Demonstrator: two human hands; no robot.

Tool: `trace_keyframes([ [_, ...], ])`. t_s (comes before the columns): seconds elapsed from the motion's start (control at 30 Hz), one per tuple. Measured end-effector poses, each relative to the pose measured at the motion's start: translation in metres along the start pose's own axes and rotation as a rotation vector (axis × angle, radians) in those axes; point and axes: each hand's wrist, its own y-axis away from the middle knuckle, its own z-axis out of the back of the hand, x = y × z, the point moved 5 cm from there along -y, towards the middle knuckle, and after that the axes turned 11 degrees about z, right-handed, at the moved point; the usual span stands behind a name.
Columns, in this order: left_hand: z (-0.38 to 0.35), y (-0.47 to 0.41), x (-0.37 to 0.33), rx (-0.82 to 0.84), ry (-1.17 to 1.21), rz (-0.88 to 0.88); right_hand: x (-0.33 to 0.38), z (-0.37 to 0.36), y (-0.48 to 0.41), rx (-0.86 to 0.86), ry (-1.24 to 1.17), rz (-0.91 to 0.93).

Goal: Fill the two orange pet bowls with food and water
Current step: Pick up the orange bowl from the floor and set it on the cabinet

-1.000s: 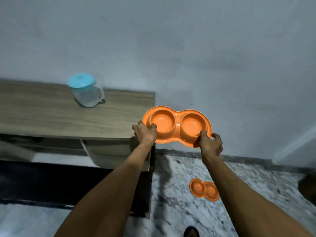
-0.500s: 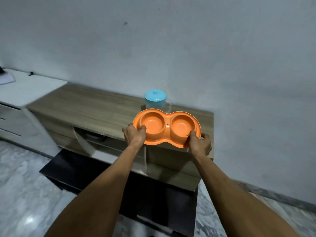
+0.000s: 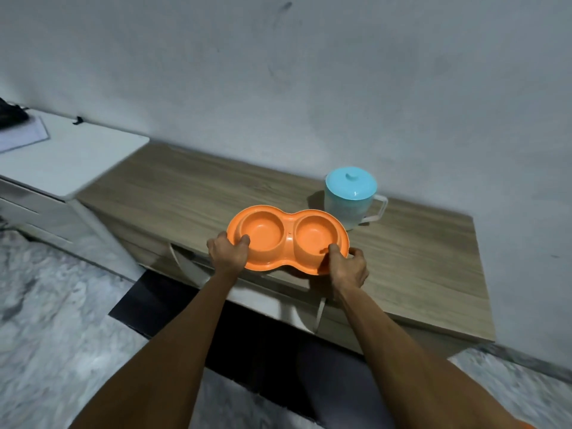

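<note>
holds the orange double pet bowl [image 3: 288, 240] at both ends, long side running left to right, both wells facing up. wraps the left grip [image 3: 227, 252] round the left end, thumb hooked over the rim into the left well, other fingers underneath and out of sight. clamps the right grip [image 3: 348, 267] on the right end in the same way, thumb over the rim at the near edge of the right well, fingers curled round the outside. has the bowl at the front edge of the wooden surface [image 3: 192, 187], near side overhanging it; cannot tell whether resting on the wood or held just above. sits just in front and to the left of a clear plastic jug [image 3: 346, 209] with a turquoise lid [image 3: 351, 182], upright on the same surface near the wall [image 3: 309, 72], handle turned to the right; cannot tell whether bowl and jug touch. to the left, against the wooden surface, a taller white cabinet [image 3: 71, 156] with a sheet of paper [image 3: 21, 136] and a dark object [image 3: 9, 117] at its far edge. below, grey marbled floor [image 3: 46, 305]
</note>
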Motion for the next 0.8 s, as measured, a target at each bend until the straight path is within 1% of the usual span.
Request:
trace_keyframes([
  [0.1,-0.004,-0.036,0.003,0.012,-0.061,0.018,-0.001,-0.028,-0.006,0.000,0.033,-0.010],
  [0.2,-0.010,-0.068,-0.003,0.036,-0.107,-0.025,-0.004,-0.050,-0.014,-0.021,0.061,-0.023],
  [0.37,-0.024,-0.118,-0.009,0.158,-0.120,-0.026,-0.002,-0.084,-0.025,-0.075,0.139,-0.081],
  [0.53,-0.041,-0.159,-0.010,0.204,-0.175,-0.041,-0.002,-0.109,-0.030,-0.152,0.180,-0.128],
  [0.63,-0.051,-0.175,-0.012,0.227,-0.231,-0.044,-0.001,-0.118,-0.034,-0.188,0.193,-0.138],
  [0.8,-0.053,-0.175,-0.022,0.247,-0.320,-0.047,-0.001,-0.122,-0.040,-0.237,0.224,-0.124],
])
